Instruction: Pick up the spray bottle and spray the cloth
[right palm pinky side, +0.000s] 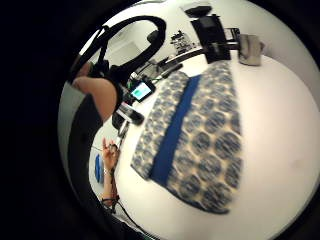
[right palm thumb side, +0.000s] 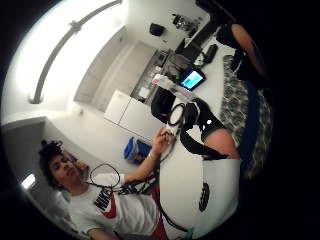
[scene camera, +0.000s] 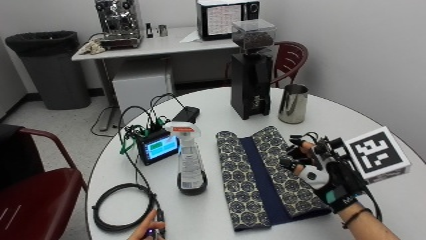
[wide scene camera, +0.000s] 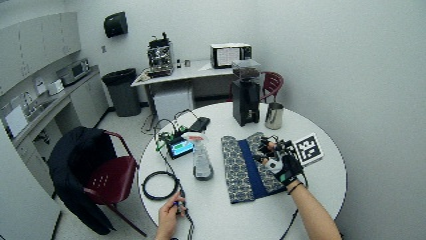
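Observation:
The spray bottle stands upright on the round white table, with a white trigger head, a clear body and a dark base. To its right lies the cloth, blue and white patterned with a navy stripe down the middle. My gloved right hand hovers over the cloth's right edge, fingers loosely curled and holding nothing. It is about a cloth's width away from the bottle. The cloth fills much of the little finger side palm view. In the wide outside view the hand is right of the bottle.
A small lit screen device with wires sits left of the bottle. A black grinder and a metal pitcher stand at the table's far side. A coiled black cable lies front left, where a bare hand rests.

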